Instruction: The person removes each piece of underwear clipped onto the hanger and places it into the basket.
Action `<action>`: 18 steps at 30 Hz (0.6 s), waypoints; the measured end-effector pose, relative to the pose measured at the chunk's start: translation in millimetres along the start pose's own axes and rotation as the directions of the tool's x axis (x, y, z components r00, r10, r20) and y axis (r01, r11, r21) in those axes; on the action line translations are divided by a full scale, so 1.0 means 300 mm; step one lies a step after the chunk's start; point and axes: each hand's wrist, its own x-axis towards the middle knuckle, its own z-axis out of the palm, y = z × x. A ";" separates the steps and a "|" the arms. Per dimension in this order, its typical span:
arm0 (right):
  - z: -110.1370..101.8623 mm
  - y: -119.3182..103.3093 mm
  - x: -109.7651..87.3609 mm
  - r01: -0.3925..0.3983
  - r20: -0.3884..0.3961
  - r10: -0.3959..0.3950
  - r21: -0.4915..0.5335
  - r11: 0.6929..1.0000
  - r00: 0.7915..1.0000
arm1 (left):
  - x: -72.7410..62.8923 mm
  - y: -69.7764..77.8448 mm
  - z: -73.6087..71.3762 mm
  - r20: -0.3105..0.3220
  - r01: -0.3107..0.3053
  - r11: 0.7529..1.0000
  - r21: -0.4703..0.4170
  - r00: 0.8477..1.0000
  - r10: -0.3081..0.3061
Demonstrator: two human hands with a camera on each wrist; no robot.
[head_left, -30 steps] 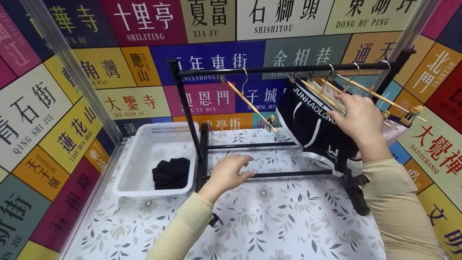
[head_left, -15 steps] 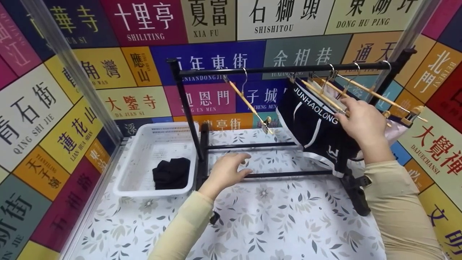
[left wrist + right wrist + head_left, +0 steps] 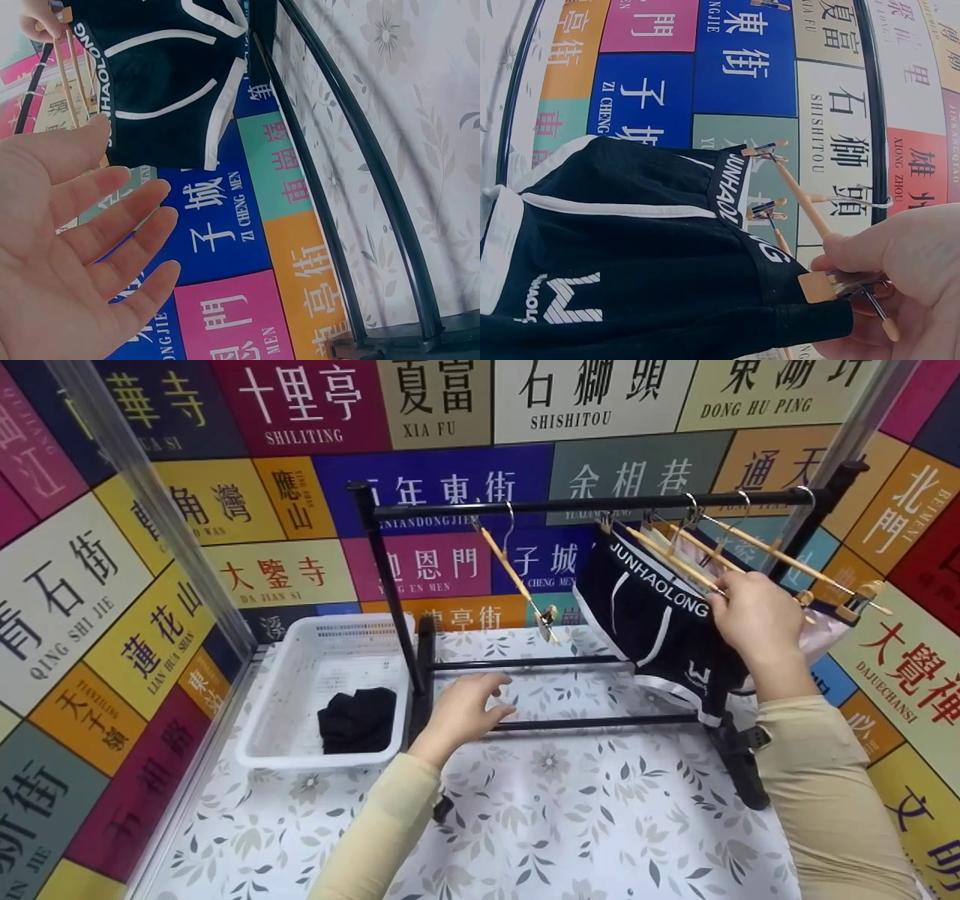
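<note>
Black boxer briefs [image 3: 649,615] with white trim and "JUNHAOLONG" on the waistband hang from a wooden clip hanger [image 3: 804,201] on the black rack [image 3: 570,505]. My right hand [image 3: 761,619] holds this hanger by its near end, the thumb along the wooden bar beside a clip [image 3: 821,287]. The clips grip the waistband in the right wrist view. Palm showing in the left wrist view, my left hand [image 3: 82,247] is held in the air with fingers spread, touching nothing. In the head view it is in front of the rack's lower bars.
One bare clip hanger [image 3: 512,568] hangs at the rack's left. More hangers [image 3: 795,556] with pink cloth [image 3: 821,637] crowd the right end. Left of the rack stands a white plastic basket [image 3: 281,675] holding a bundle of black cloth [image 3: 358,720]. A floral sheet [image 3: 551,810] covers the table.
The bare hanger has swung, its near end shifting left. My right hand has moved slightly right and down along with the hanger's end. My left hand has drifted a little left.
</note>
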 end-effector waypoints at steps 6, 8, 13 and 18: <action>0.007 0.005 0.002 -0.025 -0.017 0.025 0.003 1.000 1.000 | 0.009 -0.018 -0.009 0.004 0.028 0.999 -0.026 1.000 -0.028; 0.010 0.006 0.002 -0.032 -0.028 0.032 0.005 0.999 0.999 | 0.013 -0.023 -0.013 0.004 0.037 0.999 -0.025 0.999 -0.037; 0.018 0.010 0.001 -0.047 -0.067 0.047 0.014 0.999 0.997 | 0.025 -0.033 -0.026 0.005 0.056 0.998 -0.003 0.998 -0.056; 0.026 0.012 0.000 -0.042 -0.104 0.045 0.028 0.999 0.994 | 0.042 -0.038 -0.042 -0.007 0.061 0.998 0.000 0.998 -0.061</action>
